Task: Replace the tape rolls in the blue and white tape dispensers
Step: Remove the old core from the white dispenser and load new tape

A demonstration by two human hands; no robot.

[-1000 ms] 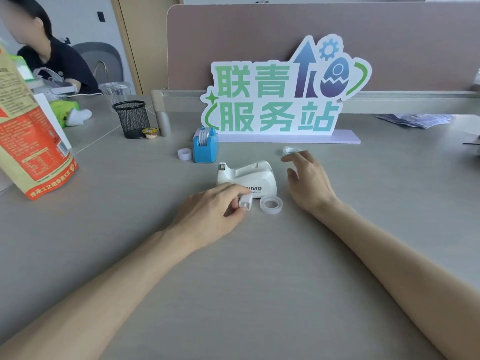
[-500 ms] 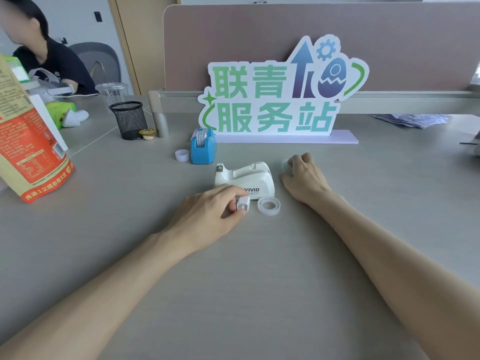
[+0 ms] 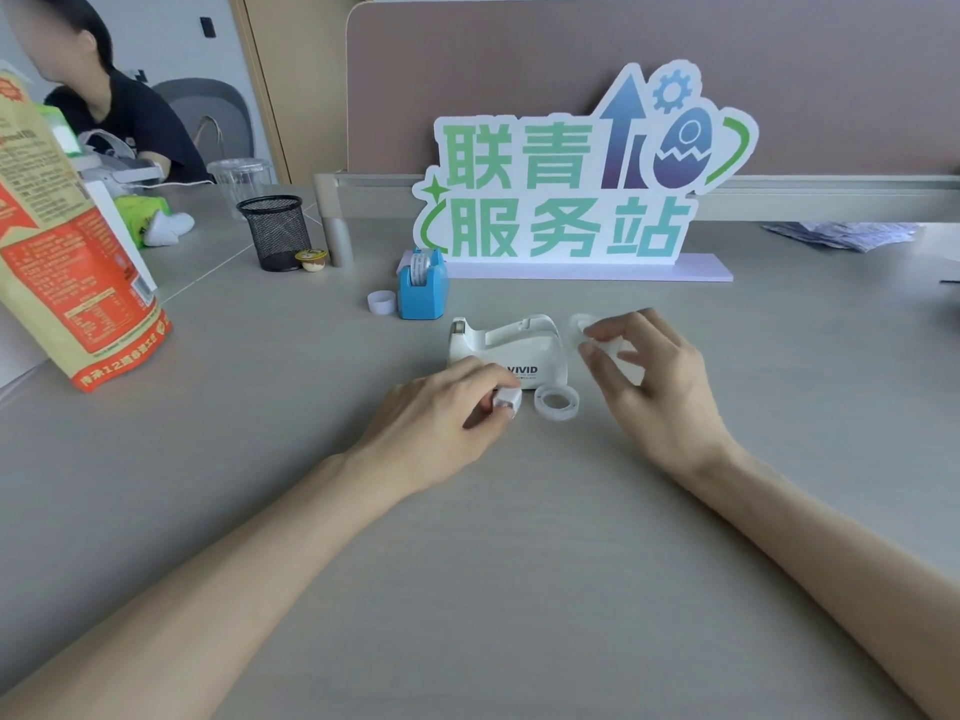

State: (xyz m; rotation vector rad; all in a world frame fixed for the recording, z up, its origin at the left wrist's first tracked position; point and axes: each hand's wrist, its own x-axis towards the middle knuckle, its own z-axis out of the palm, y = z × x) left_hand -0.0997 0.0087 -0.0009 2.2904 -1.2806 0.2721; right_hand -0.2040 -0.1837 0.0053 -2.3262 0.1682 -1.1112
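Observation:
The white tape dispenser (image 3: 511, 345) stands in the middle of the desk with its cradle empty. Just in front of it, my left hand (image 3: 441, 415) pinches a small white spool core (image 3: 506, 399). A clear tape roll (image 3: 556, 402) lies flat on the desk beside that core. To the dispenser's right, my right hand (image 3: 647, 374) is raised off the desk and holds a second clear tape roll (image 3: 602, 337) in its fingertips. The blue tape dispenser (image 3: 423, 285) stands farther back with a roll in it, and a small white ring (image 3: 381, 302) lies at its left.
A large sign (image 3: 571, 200) on a lilac base stands behind the dispensers. At the left are an orange snack bag (image 3: 67, 262), a black mesh pen cup (image 3: 274, 232) and a small yellow pot (image 3: 310, 259). A person in dark clothing sits at far left.
My right hand closed over the clear tape roll on the desk right of the white dispenser and has lifted it. My left hand has kept hold of the core.

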